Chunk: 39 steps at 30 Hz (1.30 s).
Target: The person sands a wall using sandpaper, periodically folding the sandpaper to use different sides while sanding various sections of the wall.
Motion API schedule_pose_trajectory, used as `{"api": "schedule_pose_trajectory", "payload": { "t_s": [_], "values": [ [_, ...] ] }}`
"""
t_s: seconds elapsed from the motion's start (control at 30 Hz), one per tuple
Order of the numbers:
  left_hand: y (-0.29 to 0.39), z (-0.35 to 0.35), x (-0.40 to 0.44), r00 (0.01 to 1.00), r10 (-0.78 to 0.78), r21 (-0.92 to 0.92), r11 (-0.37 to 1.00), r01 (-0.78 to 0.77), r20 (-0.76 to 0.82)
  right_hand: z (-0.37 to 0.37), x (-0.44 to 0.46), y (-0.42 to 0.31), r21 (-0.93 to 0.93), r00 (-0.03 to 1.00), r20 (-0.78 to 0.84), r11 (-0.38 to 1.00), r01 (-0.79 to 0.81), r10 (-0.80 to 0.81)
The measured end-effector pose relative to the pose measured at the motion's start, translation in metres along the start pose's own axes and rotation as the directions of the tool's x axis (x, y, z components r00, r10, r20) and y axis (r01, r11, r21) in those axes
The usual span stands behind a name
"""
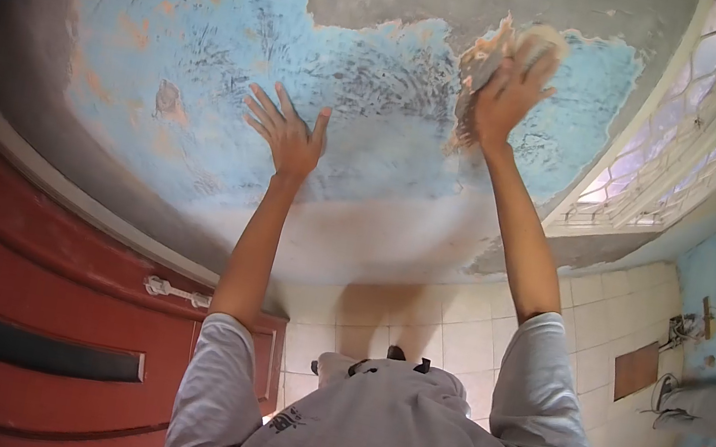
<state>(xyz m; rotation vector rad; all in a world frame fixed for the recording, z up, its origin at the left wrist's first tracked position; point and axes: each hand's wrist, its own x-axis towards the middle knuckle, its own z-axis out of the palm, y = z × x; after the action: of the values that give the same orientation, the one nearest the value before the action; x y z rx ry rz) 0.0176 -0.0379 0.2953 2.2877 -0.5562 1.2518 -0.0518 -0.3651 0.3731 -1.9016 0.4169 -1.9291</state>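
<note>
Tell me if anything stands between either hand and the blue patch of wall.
Nothing visible blocks the left hand, spread over the blue patch. The right hand is over a rough, peeled spot there; blur hides whether anything lies under that palm.

Head-worn, the single wide, round-edged view looks forward and down, close to the patchy wall [399, 88] at twelve o'clock and closest over the wearer's shirt [389, 432] at six.

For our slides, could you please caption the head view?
Left hand spread at a patchy blue wall, right hand nearer the window.
</note>
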Motion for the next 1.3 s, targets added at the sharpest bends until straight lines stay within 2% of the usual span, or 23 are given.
{"api": "schedule_pose_trajectory", "payload": {
  "t_s": [0.03,0.07,0.1,0.17,0.23,0.27,0.3,0.33,0.37,0.43,0.5,0.63,0.7,0.73,0.8,0.9,0.93,1.07,1.13,1.17,1.2,1.23,1.3],
  "values": [
    [0.000,-0.001,-0.001,1.000,-0.008,0.005,1.000,0.008,0.007,-0.007,-0.004,0.002,0.001,1.000,0.011,1.000,-0.001,0.001],
    [0.000,-0.001,-0.001,1.000,-0.001,0.004,1.000,0.001,0.000,-0.019,-0.009,0.007,0.086,0.812,0.343,0.876,0.474,-0.473],
    [-0.001,-0.001,-0.001,1.000,0.011,0.000,1.000,-0.011,-0.010,-0.028,-0.011,0.013,0.313,0.326,0.546,0.549,0.775,-0.772],
    [0.000,0.000,0.000,1.000,0.010,0.009,1.000,-0.010,-0.006,-0.021,-0.003,0.030,0.307,0.331,0.605,0.597,0.741,-0.724],
    [-0.001,0.000,0.001,1.000,0.000,0.022,1.000,0.000,-0.001,-0.017,0.010,0.033,0.090,0.958,0.147,0.968,0.233,-0.245],
    [-0.002,0.000,0.001,1.000,0.005,0.029,1.000,-0.005,0.010,-0.006,0.004,0.026,-0.071,0.996,0.048,0.994,0.080,-0.077],
    [-0.003,-0.001,-0.004,1.000,0.007,0.036,0.999,-0.008,0.030,-0.015,0.003,0.022,-0.069,0.995,0.060,0.994,0.082,-0.078],
    [-0.003,-0.003,-0.009,0.999,-0.003,0.034,0.999,0.001,0.043,-0.032,0.006,0.016,0.008,0.781,0.396,0.852,0.524,-0.483],
    [-0.003,-0.002,-0.008,0.999,-0.005,0.027,1.000,0.004,0.032,-0.044,0.009,0.015,0.226,0.315,0.616,0.545,0.808,-0.722],
    [0.000,0.002,0.001,1.000,-0.001,0.005,1.000,0.001,0.000,-0.035,0.020,0.018,0.282,0.332,0.553,0.546,0.789,-0.764],
    [0.001,-0.002,-0.001,0.999,-0.032,0.043,0.999,0.030,0.035,-0.030,0.032,0.017,-0.223,0.827,0.445,0.852,0.475,-0.344],
    [-0.002,-0.003,-0.005,1.000,0.020,0.042,0.999,-0.020,0.014,-0.037,0.025,-0.023,-0.315,0.699,0.682,0.777,0.545,-0.214],
    [-0.002,-0.002,-0.001,0.999,-0.009,0.040,0.999,0.007,0.036,-0.031,0.031,-0.010,0.329,0.309,0.473,0.491,0.807,-0.825],
    [-0.001,-0.003,0.000,1.000,-0.001,0.036,0.999,0.000,0.028,-0.024,0.038,-0.007,0.320,0.312,0.469,0.489,0.812,-0.826],
    [0.000,-0.005,-0.001,0.996,-0.028,0.118,0.993,0.018,0.082,-0.013,0.050,-0.003,0.112,0.924,0.143,0.934,0.340,-0.354],
    [-0.004,-0.005,-0.001,0.994,-0.016,0.171,0.985,-0.003,0.106,-0.013,0.024,-0.015,0.118,0.798,0.345,0.866,0.485,-0.494],
    [-0.005,-0.006,-0.004,0.994,-0.006,0.170,0.985,-0.012,0.106,-0.022,0.026,-0.012,0.106,0.443,0.579,0.602,0.792,-0.684],
    [-0.005,-0.006,-0.003,0.997,0.023,0.077,0.997,-0.029,0.069,-0.020,0.051,-0.015,0.043,0.569,0.579,0.719,0.694,-0.584],
    [-0.004,-0.010,-0.002,0.998,0.041,0.099,0.994,-0.046,0.054,0.000,0.049,-0.029,0.033,0.990,-0.011,0.990,0.140,-0.139],
    [-0.003,-0.011,-0.002,0.996,0.013,0.098,0.995,-0.023,0.094,-0.001,0.044,-0.028,0.040,0.991,-0.010,0.990,0.136,-0.135],
    [-0.004,-0.012,-0.003,0.991,-0.011,0.095,0.995,-0.002,0.135,-0.011,0.041,-0.028,0.031,0.796,0.279,0.833,0.552,-0.537],
    [-0.004,-0.015,-0.005,0.991,-0.006,0.096,0.995,-0.007,0.136,-0.020,0.038,-0.029,0.145,0.380,0.519,0.517,0.844,-0.766],
    [-0.003,-0.019,-0.003,0.986,-0.015,0.076,0.997,0.002,0.167,-0.030,0.054,-0.033,0.342,0.352,0.500,0.554,0.759,-0.791]
  ]
}}
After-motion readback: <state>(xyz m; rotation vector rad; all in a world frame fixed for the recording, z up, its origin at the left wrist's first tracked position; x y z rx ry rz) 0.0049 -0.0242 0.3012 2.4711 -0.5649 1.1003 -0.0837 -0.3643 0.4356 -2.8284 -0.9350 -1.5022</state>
